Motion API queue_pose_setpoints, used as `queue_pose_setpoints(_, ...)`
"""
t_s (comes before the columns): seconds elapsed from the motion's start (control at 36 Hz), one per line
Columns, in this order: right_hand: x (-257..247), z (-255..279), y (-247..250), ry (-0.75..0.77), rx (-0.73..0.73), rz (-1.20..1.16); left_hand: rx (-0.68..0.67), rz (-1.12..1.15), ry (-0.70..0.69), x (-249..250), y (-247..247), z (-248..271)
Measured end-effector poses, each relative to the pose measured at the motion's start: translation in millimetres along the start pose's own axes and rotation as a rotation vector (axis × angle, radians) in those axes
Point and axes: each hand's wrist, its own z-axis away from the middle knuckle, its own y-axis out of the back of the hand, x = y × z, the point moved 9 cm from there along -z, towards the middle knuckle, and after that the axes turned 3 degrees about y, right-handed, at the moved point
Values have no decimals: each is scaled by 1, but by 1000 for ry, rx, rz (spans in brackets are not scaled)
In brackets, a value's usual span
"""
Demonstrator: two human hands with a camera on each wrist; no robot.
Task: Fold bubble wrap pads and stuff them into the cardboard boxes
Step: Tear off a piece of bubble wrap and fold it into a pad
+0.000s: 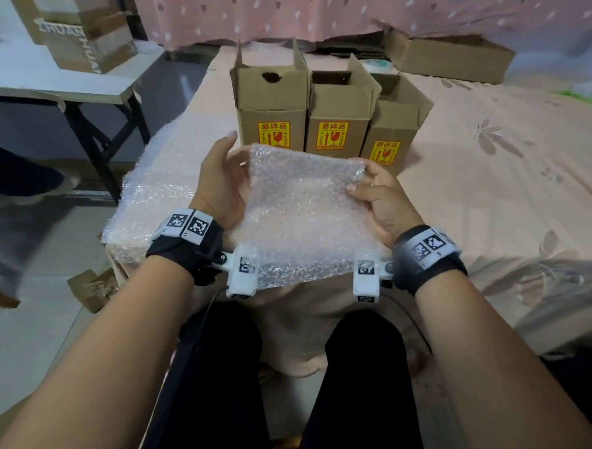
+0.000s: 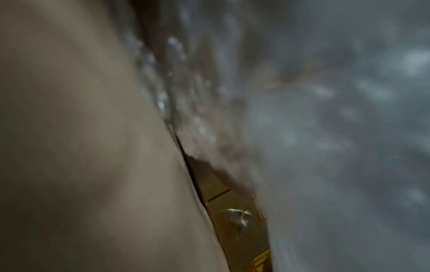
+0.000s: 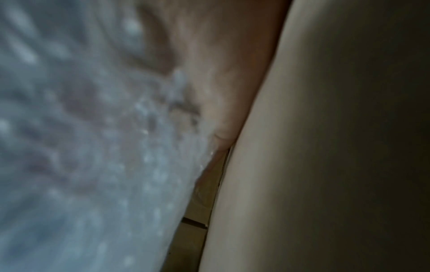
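Note:
In the head view I hold a clear bubble wrap pad (image 1: 304, 210) up over my lap, in front of the boxes. My left hand (image 1: 239, 148) grips its upper left edge with the thumb raised. My right hand (image 1: 357, 178) pinches its upper right corner. Three open cardboard boxes with yellow fragile labels stand in a row just behind: left (image 1: 271, 98), middle (image 1: 340, 108), right (image 1: 392, 133). Both wrist views are dark and blurred. The left wrist view shows the bubble wrap pad (image 2: 325, 128) beside my palm, the right wrist view the bubble wrap pad (image 3: 81, 147). A sliver of cardboard box (image 2: 232, 220) shows between.
A stack of bubble wrap sheets (image 1: 162, 183) lies on the bed corner at my left. A white folding table (image 1: 75, 88) with taped cartons (image 1: 85, 32) stands at far left. A flat cardboard box (image 1: 450, 58) and a tape roll (image 1: 379, 65) lie behind the row. A cardboard scrap (image 1: 92, 290) is on the floor.

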Motion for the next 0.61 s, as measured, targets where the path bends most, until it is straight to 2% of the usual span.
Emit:
queue_pose_setpoints(0.11,-3,-1,7,32,65,2,-103,-199,-40,0,-15,4)
queue_pose_setpoints(0.25,-11,-1,15,97,141,1,-218,-308,52,-13,-24,7)
queue_pose_setpoints(0.42,-7,0,20,67,189,-33,-108,-479,11,-15,-9,1)
queue_pose_setpoints(0.61,-3,1,5,28,74,18,-51,-344,-104,-3,-7,-1)
